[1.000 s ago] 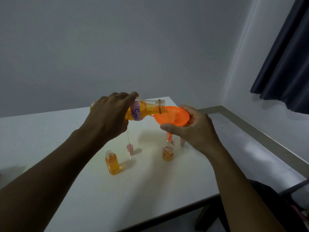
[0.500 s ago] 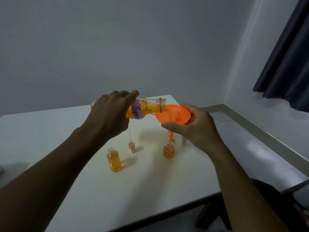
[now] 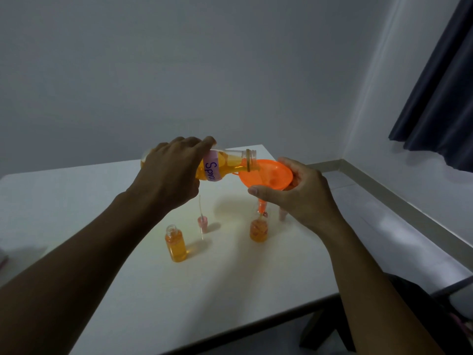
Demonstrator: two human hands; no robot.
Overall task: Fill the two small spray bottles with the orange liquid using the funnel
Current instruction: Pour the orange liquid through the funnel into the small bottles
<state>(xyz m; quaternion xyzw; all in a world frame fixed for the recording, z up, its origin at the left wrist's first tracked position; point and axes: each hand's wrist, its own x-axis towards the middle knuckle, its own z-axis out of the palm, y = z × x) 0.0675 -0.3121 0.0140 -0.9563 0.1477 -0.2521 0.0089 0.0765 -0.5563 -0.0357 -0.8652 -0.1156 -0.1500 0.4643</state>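
My left hand (image 3: pixel 171 175) grips a clear bottle of orange liquid (image 3: pixel 225 166) with a pink label, tipped on its side so its mouth lies over the orange funnel (image 3: pixel 266 175). My right hand (image 3: pixel 299 193) holds the funnel by its rim. The funnel's spout goes down into a small spray bottle (image 3: pixel 259 230), which is partly filled with orange liquid. A second small bottle (image 3: pixel 176 243), open and nearly full of orange liquid, stands to the left on the white table (image 3: pixel 128 290).
A pink spray pump with its thin tube (image 3: pixel 202 222) stands between the two small bottles. Another pinkish cap (image 3: pixel 282 213) sits behind my right hand. The table's front edge runs near my forearms. A dark curtain (image 3: pixel 440 98) hangs at the right.
The liquid level in the right small bottle has risen a little. Both hands, the bottle and the funnel keep nearly the same pose.
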